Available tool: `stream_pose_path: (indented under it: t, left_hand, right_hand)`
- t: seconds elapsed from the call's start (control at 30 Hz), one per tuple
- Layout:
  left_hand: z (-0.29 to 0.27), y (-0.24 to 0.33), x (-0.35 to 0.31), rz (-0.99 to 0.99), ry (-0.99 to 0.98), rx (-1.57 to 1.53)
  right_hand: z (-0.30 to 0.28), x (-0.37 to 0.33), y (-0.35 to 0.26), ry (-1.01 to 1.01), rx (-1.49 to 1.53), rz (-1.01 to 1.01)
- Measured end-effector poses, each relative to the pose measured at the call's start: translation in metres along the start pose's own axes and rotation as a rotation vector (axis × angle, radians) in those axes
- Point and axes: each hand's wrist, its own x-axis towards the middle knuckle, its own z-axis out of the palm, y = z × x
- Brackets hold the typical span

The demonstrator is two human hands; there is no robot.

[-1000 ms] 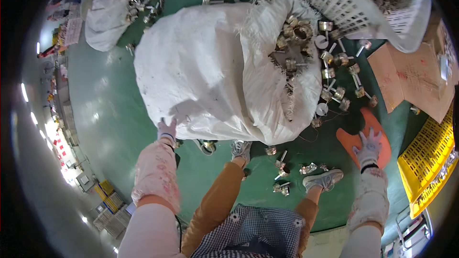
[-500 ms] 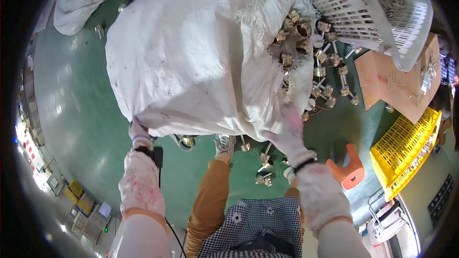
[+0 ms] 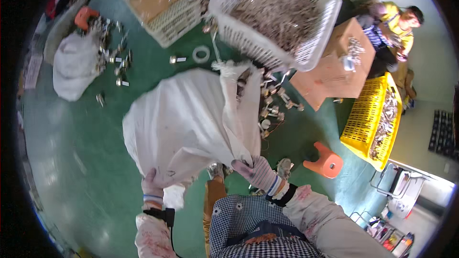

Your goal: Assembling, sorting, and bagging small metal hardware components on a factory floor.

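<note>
A big white woven sack [image 3: 186, 114] lies tilted on the green floor, its frayed mouth toward the upper right with brass metal parts [image 3: 267, 107] spilling out of it. My left hand [image 3: 154, 185], in a light glove, grips the sack's bottom corner. My right hand [image 3: 256, 171], also gloved, clutches the sack's lower edge nearer the middle. The sack's bottom end is raised off the floor between both hands. My legs and one shoe [image 3: 285, 167] show just below it.
A white plastic basket [image 3: 229, 0] full of metal parts stands beyond the sack. A yellow crate [image 3: 354, 129], an orange stool [image 3: 326, 162] and cardboard [image 3: 330, 74] are at the right, where another person [image 3: 389, 24] sits. A second white bag [image 3: 74, 67] and another basket [image 3: 162, 7] lie left.
My right hand left the stool and took hold of the sack's lower edge. Both hands have lifted the sack's bottom end, and my view has risen and pulled back.
</note>
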Motion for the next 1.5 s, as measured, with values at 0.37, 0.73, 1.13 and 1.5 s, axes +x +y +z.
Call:
stream_pose_path:
  t: [0.37, 0.73, 1.13, 1.5]
  left_hand:
    - [0.035, 0.111, -0.164, -0.051, -0.102, 0.291]
    - [0.219, 0.067, -0.310, -0.464, -0.065, 0.284]
    - [0.641, -0.103, -0.509, -0.417, -0.401, 0.337]
    - [0.711, -0.214, -0.505, -0.544, -0.483, 0.458]
  right_hand:
    - [-0.066, -0.111, -0.206, 0.225, 0.123, -0.450]
    - [-0.287, -0.272, -0.184, 0.727, 0.844, -0.291]
    - [-0.627, -0.348, -0.015, 1.315, 0.447, -0.330]
    - [-0.369, -0.291, 0.328, -0.088, -3.410, 0.550]
